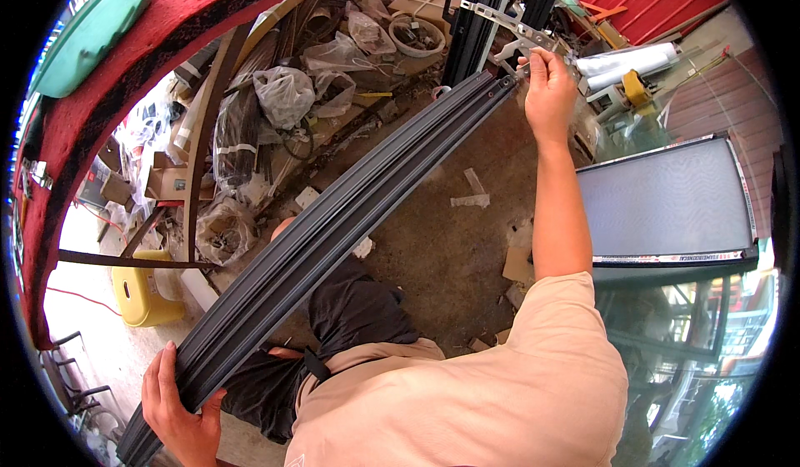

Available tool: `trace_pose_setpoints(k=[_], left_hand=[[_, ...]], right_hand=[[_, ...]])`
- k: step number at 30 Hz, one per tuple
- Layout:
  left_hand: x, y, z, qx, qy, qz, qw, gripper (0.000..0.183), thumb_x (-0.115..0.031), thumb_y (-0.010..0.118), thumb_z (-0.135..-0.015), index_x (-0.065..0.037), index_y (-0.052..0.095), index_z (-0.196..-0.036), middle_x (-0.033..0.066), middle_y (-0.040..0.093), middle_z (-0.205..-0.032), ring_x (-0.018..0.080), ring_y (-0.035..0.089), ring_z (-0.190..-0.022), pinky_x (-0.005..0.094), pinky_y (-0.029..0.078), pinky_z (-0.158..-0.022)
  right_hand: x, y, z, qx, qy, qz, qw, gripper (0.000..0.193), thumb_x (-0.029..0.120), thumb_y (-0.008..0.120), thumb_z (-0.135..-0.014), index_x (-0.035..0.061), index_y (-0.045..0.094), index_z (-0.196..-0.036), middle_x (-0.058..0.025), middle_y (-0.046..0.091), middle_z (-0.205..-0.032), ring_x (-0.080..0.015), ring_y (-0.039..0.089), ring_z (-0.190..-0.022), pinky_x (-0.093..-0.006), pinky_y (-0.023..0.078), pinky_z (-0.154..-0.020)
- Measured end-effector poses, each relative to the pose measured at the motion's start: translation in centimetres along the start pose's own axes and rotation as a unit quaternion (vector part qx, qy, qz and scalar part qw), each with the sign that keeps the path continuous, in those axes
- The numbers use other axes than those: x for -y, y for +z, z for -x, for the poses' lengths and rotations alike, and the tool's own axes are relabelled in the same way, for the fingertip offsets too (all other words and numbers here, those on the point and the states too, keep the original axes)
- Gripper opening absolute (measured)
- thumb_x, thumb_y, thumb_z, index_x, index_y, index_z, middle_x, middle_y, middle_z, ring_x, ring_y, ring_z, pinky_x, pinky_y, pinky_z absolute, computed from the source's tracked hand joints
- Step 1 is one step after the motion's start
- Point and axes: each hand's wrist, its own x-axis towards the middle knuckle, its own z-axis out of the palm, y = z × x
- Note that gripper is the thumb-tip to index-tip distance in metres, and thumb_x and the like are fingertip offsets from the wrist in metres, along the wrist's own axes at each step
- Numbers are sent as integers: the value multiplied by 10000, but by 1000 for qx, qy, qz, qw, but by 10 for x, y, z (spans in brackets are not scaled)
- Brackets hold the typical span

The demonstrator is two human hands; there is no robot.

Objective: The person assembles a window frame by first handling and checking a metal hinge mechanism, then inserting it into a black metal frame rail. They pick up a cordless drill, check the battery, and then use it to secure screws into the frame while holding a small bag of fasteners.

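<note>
A long dark grey metal profile (333, 217) with grooves along its length slants from the lower left to the upper middle, across the front of my body. My left hand (181, 404) is wrapped around its lower part, thumb on one side and fingers on the other. Close to the far end, where small holes (492, 94) show, my right hand (550, 92) is closed in a pinch. Its fingertips are on a silver jointed metal hinge arm (521, 32), which reaches up and left from them. The fingers partly hide the grip.
A framed mesh screen (667, 204) lies on a glass sheet at the right. Plastic bags (283, 96), boxes and a round tub (417, 35) fill the far left. A yellow stool (146, 288) stands left, below a red curved beam (92, 125). Dark upright profiles (477, 21) rise behind.
</note>
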Motion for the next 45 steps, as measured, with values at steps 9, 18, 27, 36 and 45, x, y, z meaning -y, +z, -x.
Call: trace_pose_setpoints(k=[9,18,27,36,45], left_hand=[[-2,-2,-1,3,0,2,1000,675,-418,855,-945,-147,705,-1545,195,757,-1381,455,732,-1232,518,596,-1029],[3,5,3,6,-12,23,1000,827,-501,886,-884,-55,662,-1543,236,728,-1369,481,709,-1229,548,558,-1049],[-1,-1,-3,8,-2,5,1000,677,-465,850,-960,-122,707,-1526,206,755,-1375,464,724,-1240,529,587,-1035],[-1,-2,-2,12,4,0,1000,687,-456,871,-956,-99,703,-1518,208,752,-1382,464,725,-1242,522,591,-1032],[0,-1,-2,6,-1,3,1000,729,-523,875,-945,-102,702,-1515,205,748,-1386,464,722,-1244,521,589,-1029]], right_hand=[[-1,7,11,7,15,2,1000,238,265,696,-1139,59,808,-1178,-85,868,-999,-243,827,-894,-374,613,-802],[3,14,20,0,3,23,1000,223,263,704,-1134,68,802,-1182,-104,869,-1026,-286,835,-926,-402,622,-827],[4,12,21,-1,5,12,1000,223,252,702,-1136,57,804,-1174,-114,869,-1030,-288,836,-919,-397,620,-825],[1,14,25,-18,10,26,999,222,247,695,-1141,57,806,-1165,-119,865,-1020,-283,836,-918,-398,620,-814],[2,6,19,48,63,-15,997,293,262,645,-1181,21,798,-1246,-62,867,-1061,-153,775,-940,-321,589,-875]])
